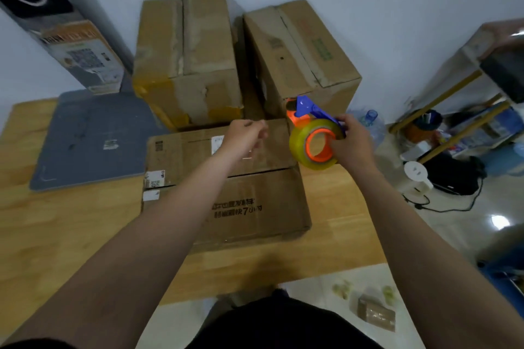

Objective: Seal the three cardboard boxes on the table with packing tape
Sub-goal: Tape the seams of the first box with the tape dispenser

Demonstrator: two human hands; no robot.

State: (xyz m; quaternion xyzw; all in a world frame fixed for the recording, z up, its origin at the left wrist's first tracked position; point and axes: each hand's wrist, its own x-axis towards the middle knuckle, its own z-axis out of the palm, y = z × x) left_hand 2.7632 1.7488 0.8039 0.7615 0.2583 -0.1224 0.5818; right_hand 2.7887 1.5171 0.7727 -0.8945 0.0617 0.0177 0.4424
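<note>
Our right hand [354, 147] clamped round the tape dispenser [297, 147], left hand [246, 133] curled above the box [241, 207] beneath our fingers, its grip we cannot tell

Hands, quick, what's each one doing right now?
Left hand: fingers curled; whether they pinch anything cannot be told.
Right hand: grips the tape dispenser.

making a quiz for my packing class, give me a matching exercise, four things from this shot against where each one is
Things:
1 tape dispenser
2 grey mat
3 flat box
4 water jug

Places:
a left part of the table
b beyond the table's right edge
c in the right hand
d on the table, nearest the person

Pairs: 1-c, 2-a, 3-d, 4-b
</note>
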